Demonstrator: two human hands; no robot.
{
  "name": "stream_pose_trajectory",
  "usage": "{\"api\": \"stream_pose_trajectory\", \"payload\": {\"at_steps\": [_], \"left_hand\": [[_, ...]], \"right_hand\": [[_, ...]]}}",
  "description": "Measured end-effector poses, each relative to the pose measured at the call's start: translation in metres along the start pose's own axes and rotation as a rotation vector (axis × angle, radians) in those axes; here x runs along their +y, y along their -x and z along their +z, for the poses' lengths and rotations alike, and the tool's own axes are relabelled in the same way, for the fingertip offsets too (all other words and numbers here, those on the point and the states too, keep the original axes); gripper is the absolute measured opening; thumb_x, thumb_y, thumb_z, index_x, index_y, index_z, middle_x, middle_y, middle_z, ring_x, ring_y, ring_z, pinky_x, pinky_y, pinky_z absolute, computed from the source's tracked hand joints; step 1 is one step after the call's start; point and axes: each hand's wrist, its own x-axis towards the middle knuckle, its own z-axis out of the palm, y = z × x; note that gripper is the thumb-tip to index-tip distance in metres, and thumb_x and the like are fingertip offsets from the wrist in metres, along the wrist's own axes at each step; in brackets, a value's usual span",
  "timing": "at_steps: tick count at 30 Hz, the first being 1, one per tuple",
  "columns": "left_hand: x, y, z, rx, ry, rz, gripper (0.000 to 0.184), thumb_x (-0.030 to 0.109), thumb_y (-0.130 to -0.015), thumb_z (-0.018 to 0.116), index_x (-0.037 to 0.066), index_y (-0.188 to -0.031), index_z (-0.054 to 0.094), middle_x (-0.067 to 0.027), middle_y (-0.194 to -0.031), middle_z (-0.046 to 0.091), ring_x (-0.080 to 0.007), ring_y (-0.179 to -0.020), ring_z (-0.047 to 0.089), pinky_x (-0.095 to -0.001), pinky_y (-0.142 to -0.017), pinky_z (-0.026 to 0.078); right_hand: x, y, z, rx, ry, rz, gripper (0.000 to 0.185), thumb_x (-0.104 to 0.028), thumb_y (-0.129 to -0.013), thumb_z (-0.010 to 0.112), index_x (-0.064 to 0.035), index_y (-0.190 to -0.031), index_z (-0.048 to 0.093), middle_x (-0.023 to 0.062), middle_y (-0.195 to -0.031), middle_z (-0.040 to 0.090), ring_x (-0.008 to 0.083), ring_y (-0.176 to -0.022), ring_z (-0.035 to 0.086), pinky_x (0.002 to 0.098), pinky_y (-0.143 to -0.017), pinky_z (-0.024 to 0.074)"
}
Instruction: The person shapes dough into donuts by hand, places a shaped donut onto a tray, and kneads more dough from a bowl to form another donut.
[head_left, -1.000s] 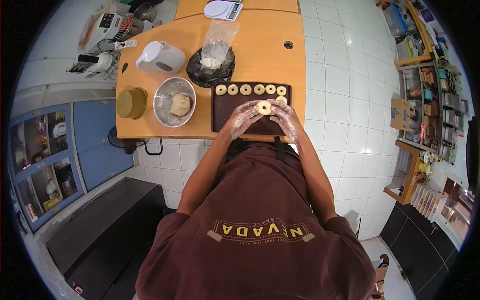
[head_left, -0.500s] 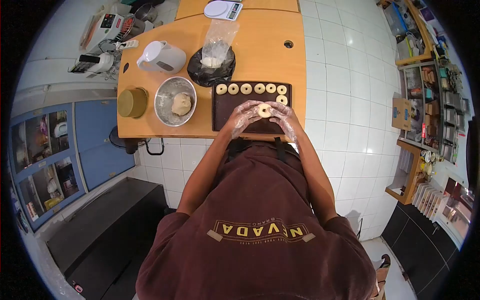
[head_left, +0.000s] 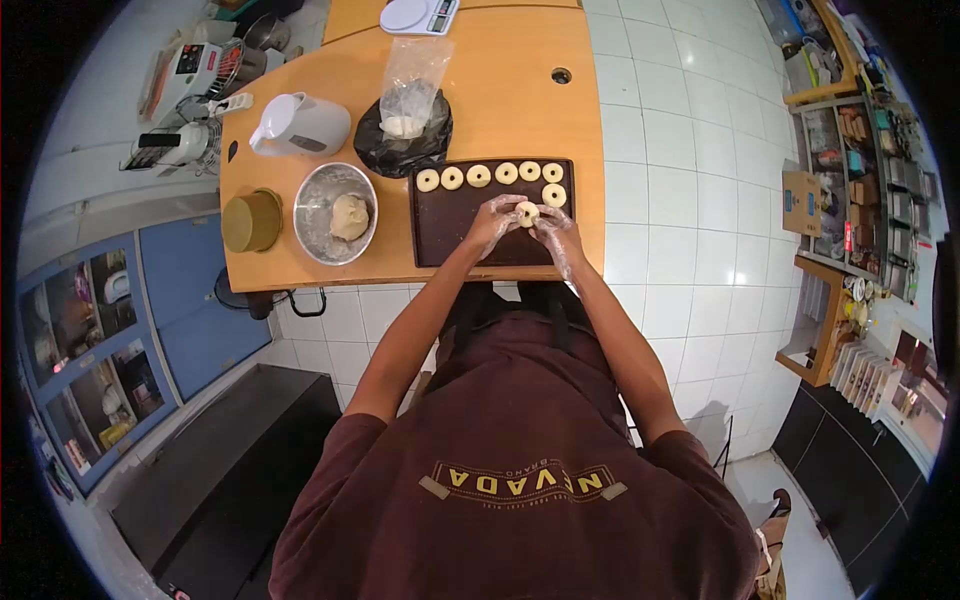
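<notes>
Between my fingertips I hold a pale dough ring [head_left: 527,213] above the dark tray [head_left: 430,235]. My left hand [head_left: 493,224], dusted with flour, is closed on the ring's left side. On its right side the floury fingers of my right hand [head_left: 559,238] grip it too. Along the tray's far edge lies a row of several dough rings [head_left: 478,176], and one more ring [head_left: 553,195] sits below the row's right end. A steel bowl [head_left: 308,226] with a lump of dough [head_left: 349,216] stands left of the tray.
Behind the bowl are a white jug [head_left: 310,125] and a black plastic bag [head_left: 385,152] with a clear bag [head_left: 414,72] on it. A brownish-green container [head_left: 252,221] stands at the left table edge. A white scale [head_left: 418,14] is at the far end.
The camera view has shifted, so the table sits further left. My fingers have moved round the ring, and both hands are slightly lower over the tray, with the ring more tilted.
</notes>
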Motion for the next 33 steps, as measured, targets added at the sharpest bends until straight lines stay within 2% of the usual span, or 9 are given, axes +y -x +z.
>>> {"api": "stream_pose_trajectory", "payload": {"at_steps": [5,9,12,17,21,23,26,29,33], "left_hand": [[-0.025,-0.055,-0.014,0.018,-0.362,0.006,0.041,-0.006,-0.093,0.055,-0.002,-0.133,0.06,-0.0166,-0.125,0.066,-0.0222,-0.115,0.065,-0.0339,-0.097,0.055],[-0.043,-0.074,-0.023,0.046,-0.615,0.176,0.04,-0.006,-0.085,0.056,-0.004,-0.124,0.066,-0.0151,-0.118,0.069,-0.0237,-0.109,0.067,-0.0356,-0.096,0.054],[-0.039,-0.074,-0.019,0.064,-0.781,0.328,0.042,-0.004,-0.083,0.057,-0.002,-0.124,0.067,-0.0174,-0.119,0.069,-0.0286,-0.112,0.067,-0.0379,-0.099,0.052],[-0.023,-0.071,-0.007,0.109,-0.878,0.309,0.048,-0.003,-0.082,0.058,0.0,-0.128,0.066,-0.0221,-0.126,0.066,-0.0364,-0.121,0.063,-0.0422,-0.107,0.048],[-0.027,-0.068,-0.003,0.12,-0.896,0.369,0.05,-0.003,-0.08,0.058,-0.001,-0.13,0.065,-0.0249,-0.13,0.062,-0.0395,-0.125,0.059,-0.0434,-0.11,0.046],[-0.03,-0.068,-0.003,0.123,-0.88,0.405,0.05,-0.003,-0.081,0.057,-0.002,-0.13,0.064,-0.0255,-0.13,0.062,-0.04,-0.125,0.058,-0.0436,-0.109,0.046],[-0.033,-0.067,-0.003,0.136,-0.884,0.422,0.051,-0.005,-0.081,0.057,-0.002,-0.131,0.064,-0.0257,-0.129,0.061,-0.0399,-0.124,0.058,-0.044,-0.108,0.046],[-0.038,-0.069,-0.004,0.14,-0.882,0.44,0.051,-0.007,-0.08,0.057,-0.002,-0.131,0.063,-0.0252,-0.129,0.06,-0.0394,-0.122,0.059,-0.0439,-0.108,0.046],[-0.039,-0.064,-0.005,0.142,-0.906,0.46,0.051,-0.009,-0.082,0.059,-0.001,-0.132,0.062,-0.0238,-0.129,0.058,-0.0382,-0.119,0.059,-0.0433,-0.106,0.047]], "right_hand": [[0.013,-0.023,0.007,0.165,-0.025,0.053,0.035,0.002,-0.096,0.062,-0.0015,-0.131,0.058,0.0151,-0.118,0.07,0.0201,-0.103,0.071,0.0315,-0.09,0.0617],[0.023,-0.034,0.014,0.226,0.004,0.024,0.036,0.004,-0.096,0.061,-0.005,-0.131,0.059,0.0161,-0.117,0.072,0.0202,-0.103,0.071,0.0323,-0.088,0.0613],[0.023,-0.039,0.018,0.274,0.044,-0.003,0.037,0.004,-0.096,0.06,-0.0049,-0.133,0.058,0.0163,-0.117,0.072,0.0199,-0.103,0.071,0.0325,-0.087,0.0611],[0.025,-0.043,0.018,0.237,0.015,-0.074,0.038,0.002,-0.097,0.059,-0.0041,-0.135,0.058,0.017,-0.119,0.071,0.0206,-0.105,0.07,0.0325,-0.089,0.0601],[0.03,-0.049,0.013,0.314,0.18,-0.103,0.043,-0.001,-0.095,0.063,-0.0057,-0.138,0.059,0.0158,-0.124,0.07,0.0205,-0.107,0.07,0.0329,-0.091,0.057],[0.052,-0.063,-0.006,0.332,0.324,-0.122,0.047,-0.003,-0.094,0.066,-0.0075,-0.14,0.06,0.0146,-0.125,0.071,0.0208,-0.106,0.07,0.033,-0.091,0.0555],[0.048,-0.06,-0.002,0.333,0.367,-0.165,0.05,-0.004,-0.092,0.068,-0.0104,-0.14,0.061,0.0125,-0.121,0.073,0.0217,-0.105,0.071,0.0339,-0.091,0.0543],[0.029,-0.047,0.009,0.343,0.425,-0.084,0.052,-0.003,-0.091,0.067,-0.0116,-0.142,0.06,0.0129,-0.117,0.074,0.0236,-0.104,0.072,0.0353,-0.09,0.0552],[0.031,-0.046,0.008,0.342,0.546,-0.15,0.054,-0.001,-0.091,0.066,-0.0119,-0.144,0.058,0.0166,-0.112,0.075,0.0258,-0.1,0.074,0.0384,-0.088,0.0569]]}}
